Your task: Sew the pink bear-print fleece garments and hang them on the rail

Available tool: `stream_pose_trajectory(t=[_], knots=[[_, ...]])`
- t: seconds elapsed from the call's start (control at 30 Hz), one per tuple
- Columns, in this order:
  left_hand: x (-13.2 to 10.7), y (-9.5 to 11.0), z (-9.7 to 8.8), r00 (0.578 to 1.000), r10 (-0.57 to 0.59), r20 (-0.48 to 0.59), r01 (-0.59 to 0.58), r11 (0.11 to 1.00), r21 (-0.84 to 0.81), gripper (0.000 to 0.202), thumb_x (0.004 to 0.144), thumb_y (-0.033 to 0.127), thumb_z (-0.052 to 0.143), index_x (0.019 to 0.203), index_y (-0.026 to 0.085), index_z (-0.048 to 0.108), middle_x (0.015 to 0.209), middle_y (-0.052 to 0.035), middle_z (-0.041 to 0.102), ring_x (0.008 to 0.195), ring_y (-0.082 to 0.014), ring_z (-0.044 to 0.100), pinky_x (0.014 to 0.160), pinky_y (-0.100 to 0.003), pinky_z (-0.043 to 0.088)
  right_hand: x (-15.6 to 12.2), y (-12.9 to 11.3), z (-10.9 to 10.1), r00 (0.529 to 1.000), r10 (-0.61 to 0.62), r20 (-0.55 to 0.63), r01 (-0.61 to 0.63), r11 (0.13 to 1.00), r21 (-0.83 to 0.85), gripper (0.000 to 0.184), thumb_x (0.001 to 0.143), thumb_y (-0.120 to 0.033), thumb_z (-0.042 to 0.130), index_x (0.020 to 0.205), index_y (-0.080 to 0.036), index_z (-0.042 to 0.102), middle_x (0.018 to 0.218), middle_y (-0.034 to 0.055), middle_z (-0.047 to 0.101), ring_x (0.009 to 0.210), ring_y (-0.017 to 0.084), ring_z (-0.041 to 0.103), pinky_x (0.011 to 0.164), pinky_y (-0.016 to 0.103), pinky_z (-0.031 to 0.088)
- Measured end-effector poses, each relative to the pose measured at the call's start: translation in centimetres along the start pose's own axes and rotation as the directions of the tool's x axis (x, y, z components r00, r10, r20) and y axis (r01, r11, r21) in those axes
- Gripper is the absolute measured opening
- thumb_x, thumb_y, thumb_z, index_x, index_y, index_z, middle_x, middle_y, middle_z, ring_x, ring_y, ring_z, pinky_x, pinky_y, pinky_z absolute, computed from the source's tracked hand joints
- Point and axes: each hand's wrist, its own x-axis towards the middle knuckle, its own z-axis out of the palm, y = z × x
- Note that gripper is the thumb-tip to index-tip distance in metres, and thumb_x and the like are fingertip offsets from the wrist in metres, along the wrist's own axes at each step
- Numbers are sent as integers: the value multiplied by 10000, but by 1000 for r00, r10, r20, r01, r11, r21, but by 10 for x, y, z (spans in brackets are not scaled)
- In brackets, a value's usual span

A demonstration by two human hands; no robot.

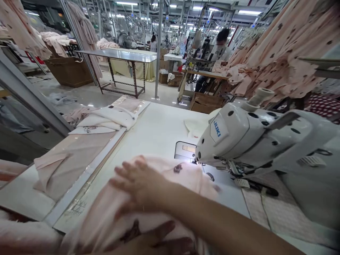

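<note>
Pink cloth (pixel 190 180) lay on the white table (pixel 156 122), one edge by the sewing machine (pixel 233 136). Looked light, limp, prone to rucking; flat palm near the edge seemed best. Right hand (pixel 140 186) spread loosely over it; left hand (pixel 156 239) blurred, grip unclear.

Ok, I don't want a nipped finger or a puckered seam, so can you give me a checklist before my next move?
1. Right hand clear of the machine: ok, it is spread on the cloth, well to one side.
2. Left hand clear too: ok, it is at the near end of the cloth.
3. Light on: ok, there is a bright glow under the machine's tip.
4. Cloth smooth all over: not ok, it falls in folds.
5. Cloth edge lined up for stitching: cannot tell, too blurred.
</note>
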Motion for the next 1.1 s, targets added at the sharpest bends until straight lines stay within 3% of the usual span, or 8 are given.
stream_pose_trajectory(t=[0.1,0.17,0.37,0.5,0.6,0.7,0.93,1.1], knots=[[3,-11,-22,968,246,45,-238,961,-138,233,933,394,421,1058,319,604,918,41,681,861,-126,642,811,-261,539,21,46,0,941,317,-119,-323,945,-40,571,958,-492,342,1435,-179,314,1529,95,198,1421,275,120,1128,572,81],[20,-29,-37,958,285,33,-278,950,-142,294,943,322,414,1196,234,536,1105,-45,649,977,-169,617,910,-330,502,11,55,-4,872,443,-209,-460,887,-40,496,999,-291,199,1452,-93,240,1530,153,161,1425,278,78,1112,605,90],[39,-105,-82,858,384,341,-455,876,161,558,934,395,455,1436,221,284,1518,-98,256,1387,-269,263,1119,-466,234,-124,-4,16,951,248,-187,-272,955,-117,498,941,-435,436,1391,-227,393,1474,41,357,1375,250,287,1104,515,278],[37,-69,-91,866,386,318,-456,871,184,448,898,348,505,1308,175,451,1440,-149,388,1306,-329,373,1039,-503,307,-196,-12,23,848,256,-464,-394,890,-230,371,928,-286,469,1293,-228,506,1284,89,563,1197,261,497,960,463,430],[54,-12,-73,808,509,295,-550,833,69,215,810,188,510,1016,159,565,1099,-106,600,984,-265,557,822,-410,436,-202,-4,20,818,322,-476,-434,889,-144,288,930,-251,459,1199,-239,560,1025,69,628,935,214,580,781,393,477],[76,21,-44,774,601,199,-626,775,92,106,731,125,510,830,160,526,823,-64,568,761,-224,525,625,-339,397,-191,3,19,787,426,-447,-500,864,-56,244,920,-335,501,1120,-227,589,892,50,598,799,194,556,685,366,446],[92,6,-24,673,739,-20,-738,673,34,115,799,125,445,718,164,516,726,-31,532,659,-159,442,581,-294,334,-188,16,24,741,510,-436,-574,819,-19,242,959,-312,416,1099,-221,592,837,39,593,753,181,561,658,330,380],[90,2,-20,624,777,83,-769,629,-110,149,878,193,448,807,151,572,774,-36,559,707,-159,457,640,-295,377,-185,20,20,749,569,-340,-611,791,-23,215,941,-257,411,828,-220,590,752,10,601,708,174,564,695,335,367]])
